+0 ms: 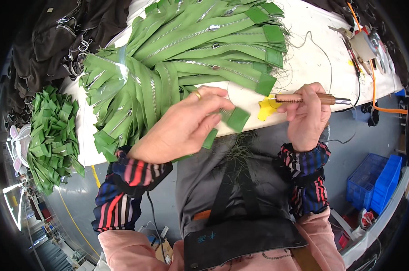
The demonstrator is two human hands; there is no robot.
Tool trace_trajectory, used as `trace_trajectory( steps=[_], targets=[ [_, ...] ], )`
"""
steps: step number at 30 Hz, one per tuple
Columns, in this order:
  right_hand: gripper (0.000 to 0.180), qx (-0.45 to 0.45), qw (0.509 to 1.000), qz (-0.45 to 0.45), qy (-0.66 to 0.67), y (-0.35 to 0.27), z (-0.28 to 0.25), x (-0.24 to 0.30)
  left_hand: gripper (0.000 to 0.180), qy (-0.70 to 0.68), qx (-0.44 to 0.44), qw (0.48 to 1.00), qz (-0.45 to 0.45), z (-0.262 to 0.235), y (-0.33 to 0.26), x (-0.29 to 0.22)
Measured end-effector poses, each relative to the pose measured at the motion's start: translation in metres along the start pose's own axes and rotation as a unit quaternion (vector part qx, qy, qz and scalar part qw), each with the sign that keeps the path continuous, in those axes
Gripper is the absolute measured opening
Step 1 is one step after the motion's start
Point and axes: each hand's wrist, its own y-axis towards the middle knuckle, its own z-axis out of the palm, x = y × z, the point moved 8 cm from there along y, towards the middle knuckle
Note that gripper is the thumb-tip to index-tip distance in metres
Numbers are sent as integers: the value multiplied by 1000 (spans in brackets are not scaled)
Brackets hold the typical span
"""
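Observation:
My left hand (pixel 179 126) is closed on a green zipper, pinching it between thumb and fingers near its end. That end carries a square, darker green tab (pixel 238 119), slightly blurred. In my right hand (pixel 307 115) is a pen-shaped tool (pixel 326 98) with a brown handle and a metal end, held sideways above the table edge. Its left tip points toward the tab but stays apart from it. Just left of the right hand lies a yellow piece (pixel 268 108) on the table. A large bundle of green zippers (pixel 191 45) with metal teeth spreads beyond my left hand, bound with clear wrap.
The white table (pixel 303 63) bears loose thread. Another pile of green tabbed pieces (pixel 55 135) hangs at the left, with dark fabric (pixel 46 49) behind. Hand tools (pixel 362 47) and an orange cable (pixel 374 86) lie far right. Blue crates (pixel 371 180) stand below. Thread clippings (pixel 238 149) cling to my apron.

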Motion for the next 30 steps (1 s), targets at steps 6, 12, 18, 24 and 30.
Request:
trace_trajectory(
  steps=[6, 12, 18, 24, 30],
  targets=[
    [14, -19, 999, 3, 47, 5, 2, -1, 36, 286, -56, 956, 26, -3, -11, -17],
    [16, -21, 1000, 1, 21, 1, -4, -5, 43, 323, -52, 945, -10, 2, -9, -19],
    [16, -32, 999, 3, 26, -3, -1, -1, 54, 389, -65, 916, 78, 12, -24, -21],
    [16, -22, 998, 11, 55, 0, 2, -1, 45, 414, -106, 890, 158, 12, -47, -13],
    [16, -20, 999, 15, 39, 5, -2, 1, 23, 262, -176, 941, 122, -17, -29, -21]
  ],
)
